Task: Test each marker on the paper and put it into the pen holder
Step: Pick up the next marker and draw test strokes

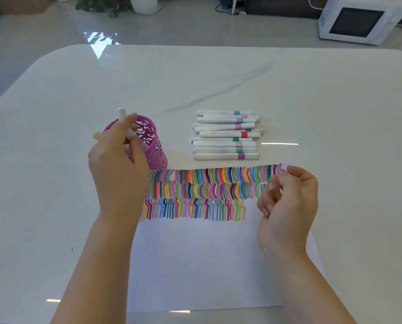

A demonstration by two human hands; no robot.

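Yellow colours the end of a white piece [95, 134] poking out at the left of my left hand [115, 164]; whether it is a cap or a second pen I cannot tell. That hand is curled round a white marker [122, 118], which slants with its upper end high and its lower end down over the mouth of the pink mesh pen holder [156, 148]. The holder stands upright on the white table [218, 78], just beyond the far left corner of the paper [195, 265]. To its right a pile of capped white markers [225, 136] lies sideways, each with a coloured band, near the paper's far edge. Three rows of short coloured strokes [207, 190] run across the top of the sheet, the third row stopping short. My right hand [288, 202] hovers over the right ends of the upper rows, fingers curled in and thumb against forefinger, with nothing visible in it. Far right, on the floor beyond the table, sits a white microwave [359, 19]
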